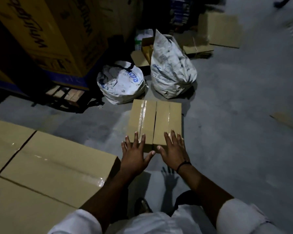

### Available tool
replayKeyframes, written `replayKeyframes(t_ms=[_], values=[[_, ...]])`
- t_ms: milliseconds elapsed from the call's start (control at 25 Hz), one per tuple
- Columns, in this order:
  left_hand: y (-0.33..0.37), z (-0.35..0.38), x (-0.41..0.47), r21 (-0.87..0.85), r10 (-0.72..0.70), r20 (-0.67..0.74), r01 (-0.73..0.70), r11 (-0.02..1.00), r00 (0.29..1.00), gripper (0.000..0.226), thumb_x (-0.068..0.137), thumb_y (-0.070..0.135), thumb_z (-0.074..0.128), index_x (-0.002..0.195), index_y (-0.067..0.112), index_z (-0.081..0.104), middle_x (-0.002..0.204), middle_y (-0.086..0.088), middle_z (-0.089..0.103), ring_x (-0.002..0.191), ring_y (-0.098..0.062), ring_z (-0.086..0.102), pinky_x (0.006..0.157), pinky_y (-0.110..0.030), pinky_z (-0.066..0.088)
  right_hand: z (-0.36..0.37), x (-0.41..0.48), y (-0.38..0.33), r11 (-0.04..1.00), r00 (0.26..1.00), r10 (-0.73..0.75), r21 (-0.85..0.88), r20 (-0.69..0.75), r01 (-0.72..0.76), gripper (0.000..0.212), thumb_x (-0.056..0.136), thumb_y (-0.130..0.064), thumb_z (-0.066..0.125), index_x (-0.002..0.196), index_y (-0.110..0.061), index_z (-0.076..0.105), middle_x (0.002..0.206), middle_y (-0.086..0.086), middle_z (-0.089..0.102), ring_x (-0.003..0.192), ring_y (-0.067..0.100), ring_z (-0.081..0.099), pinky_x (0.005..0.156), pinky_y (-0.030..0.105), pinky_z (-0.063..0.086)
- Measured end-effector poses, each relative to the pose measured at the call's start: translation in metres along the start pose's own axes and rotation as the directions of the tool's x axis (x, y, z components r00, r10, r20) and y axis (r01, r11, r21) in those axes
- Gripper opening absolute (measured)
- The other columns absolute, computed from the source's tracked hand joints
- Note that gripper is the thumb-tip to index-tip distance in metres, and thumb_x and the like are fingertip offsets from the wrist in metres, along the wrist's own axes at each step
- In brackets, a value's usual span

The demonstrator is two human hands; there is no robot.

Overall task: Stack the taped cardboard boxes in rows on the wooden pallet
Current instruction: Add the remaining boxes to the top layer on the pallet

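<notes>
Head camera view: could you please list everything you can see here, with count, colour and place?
small taped boxes: two, brown, side by side on the floor, centre
stacked taped boxes: several, brown, lower left
sacks: two, white with blue print, beyond the small taped boxes
printed cartons: at least two, yellow-brown, upper left
pallet: one, wooden, under the printed cartons
flat cardboard: a few sheets, brown, top right
floor: grey
left hand: open, fingers spread over the left small box
right hand: open, over the right small box; black band at the wrist
</notes>
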State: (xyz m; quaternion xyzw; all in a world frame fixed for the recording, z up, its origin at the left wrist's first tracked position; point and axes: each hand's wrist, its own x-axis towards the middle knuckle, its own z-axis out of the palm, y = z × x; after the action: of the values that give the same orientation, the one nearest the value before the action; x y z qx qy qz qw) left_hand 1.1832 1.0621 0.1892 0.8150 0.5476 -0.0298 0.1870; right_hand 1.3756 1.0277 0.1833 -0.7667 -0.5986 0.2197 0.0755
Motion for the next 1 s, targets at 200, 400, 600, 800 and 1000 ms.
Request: replayKeyframes(t_ms=[200,400,600,800,1000], values=[[0.008,0.002,0.060,0.025,0.016,0.045,-0.017,1.000,0.999,0.088,0.094,0.080,0.016,0.162,0.033,-0.012,0.170,-0.006,-0.019,0.154,-0.043,-0.016,0.124,-0.061,-0.003,-0.004,0.041,0.025,0.998,0.998,0.064,0.011,0.015,-0.064,0.075,0.104,-0.058,0.035,0.165,-0.028,0.004,0.172,0.006,-0.009,0.157,0.033,-0.010,0.128,0.049,-0.003],[0.027,0.013,0.126,0.046,-0.012,0.092,0.007,0.999,0.996,0.087,0.095,0.079,0.017,0.162,0.032,-0.012,0.170,-0.006,-0.019,0.154,-0.044,-0.015,0.124,-0.061,-0.005,-0.012,0.104,0.071,0.996,0.995,0.086,0.030,0.050,-0.088,0.072,0.105,-0.054,0.038,0.165,-0.026,0.007,0.172,0.008,-0.008,0.157,0.034,-0.008,0.128,0.050,-0.001],[0.061,0.025,0.203,0.100,-0.071,0.171,0.054,0.993,0.983,0.088,0.095,0.078,0.018,0.163,0.031,-0.012,0.170,-0.006,-0.019,0.154,-0.044,-0.015,0.124,-0.061,-0.006,-0.022,0.188,0.130,0.994,0.986,0.096,0.047,0.137,-0.103,0.074,0.104,-0.057,0.036,0.165,-0.026,0.007,0.172,0.007,-0.009,0.157,0.035,-0.007,0.128,0.050,-0.001],[0.102,0.031,0.275,0.118,-0.120,0.217,0.096,0.988,0.969,0.087,0.096,0.077,0.019,0.164,0.029,-0.008,0.169,-0.005,-0.019,0.154,-0.043,-0.015,0.123,-0.059,-0.011,-0.039,0.259,0.188,0.996,0.971,0.063,0.045,0.231,-0.075,0.075,0.104,-0.058,0.035,0.165,-0.025,0.006,0.172,0.008,-0.008,0.157,0.037,-0.004,0.127,0.052,0.003],[0.123,0.074,0.343,0.088,-0.132,0.270,0.112,0.990,0.954,0.085,0.098,0.075,0.018,0.164,0.028,-0.006,0.172,-0.005,-0.010,0.155,-0.040,-0.015,0.123,-0.056,-0.013,-0.003,0.322,0.231,0.997,0.948,0.064,0.028,0.313,-0.077,0.074,0.104,-0.058,0.033,0.165,-0.024,0.006,0.172,0.009,-0.007,0.157,0.038,-0.003,0.126,0.053,0.004]])
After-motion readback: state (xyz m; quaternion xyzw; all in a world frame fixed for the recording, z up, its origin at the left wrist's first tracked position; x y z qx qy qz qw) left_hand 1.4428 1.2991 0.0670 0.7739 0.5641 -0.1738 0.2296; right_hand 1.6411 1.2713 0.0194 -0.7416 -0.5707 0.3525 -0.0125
